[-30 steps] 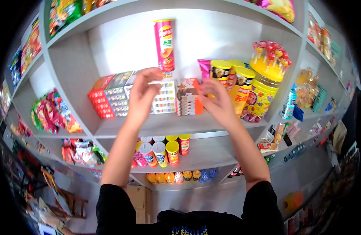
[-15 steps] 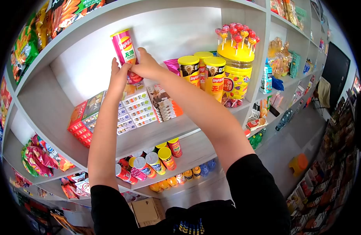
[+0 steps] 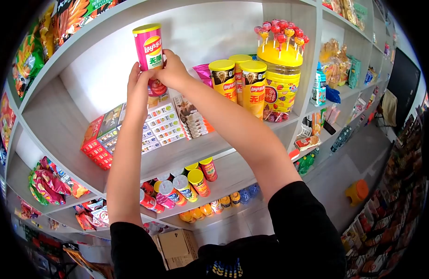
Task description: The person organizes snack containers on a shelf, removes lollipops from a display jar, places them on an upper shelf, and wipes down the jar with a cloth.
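Note:
A pink Lay's chip canister with a yellow lid stands nearly upright between my hands, in front of the shelf's white back panel. My left hand clasps its lower part from the left. From the right, my right hand grips the same part, with the thumbs close together at the front. Below the canister are stacked small white boxes, a brown and orange box and red boxes. Yellow-lidded chip canisters stand to the right of my right forearm.
A yellow lollipop jar topped with lollipops stands against the right divider. On the lower shelf are several canisters, with orange-capped bottles below. A cardboard box sits on the floor, and an orange stool stands at right.
The canister has turned from a leftward tilt to nearly upright, and its label faces me more squarely. Both hands have shifted slightly with it. The camera view has moved a little.

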A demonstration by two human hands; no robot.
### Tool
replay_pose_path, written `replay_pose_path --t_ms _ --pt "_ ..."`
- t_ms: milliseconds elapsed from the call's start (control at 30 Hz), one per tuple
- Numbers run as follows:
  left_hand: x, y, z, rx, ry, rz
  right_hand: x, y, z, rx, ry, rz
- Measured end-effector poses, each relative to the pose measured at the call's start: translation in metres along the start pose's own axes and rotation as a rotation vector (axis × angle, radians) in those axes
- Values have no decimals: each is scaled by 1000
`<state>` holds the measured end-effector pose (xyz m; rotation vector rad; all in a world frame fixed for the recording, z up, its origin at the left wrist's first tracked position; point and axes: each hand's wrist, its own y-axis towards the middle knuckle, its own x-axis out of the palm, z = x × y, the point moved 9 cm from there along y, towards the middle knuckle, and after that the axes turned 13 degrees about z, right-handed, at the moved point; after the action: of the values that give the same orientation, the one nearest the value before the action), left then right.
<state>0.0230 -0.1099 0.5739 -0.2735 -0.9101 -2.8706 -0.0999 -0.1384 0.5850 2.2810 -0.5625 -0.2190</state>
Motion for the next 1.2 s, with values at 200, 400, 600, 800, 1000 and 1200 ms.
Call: replay_pose_path --t_ms 200,400,600,800,1000,1200 --pt "-1 -61 45 252 11 -24 -38 -36 -46 -105 165 1" --pt "-4 -150 56 333 56 -130 -90 -104 -73 -49 330 -128" --pt "0 -247 25 305 323 -181 -139 -186 -29 -80 250 -98" --pt "9 -323 -33 200 459 -308 -188 -280 29 164 165 -241" --pt "23 -394 -125 -118 277 -307 -224 -342 103 415 -29 -333" --pt "10 -431 -208 -264 251 -177 -223 -391 177 573 -85 -366"
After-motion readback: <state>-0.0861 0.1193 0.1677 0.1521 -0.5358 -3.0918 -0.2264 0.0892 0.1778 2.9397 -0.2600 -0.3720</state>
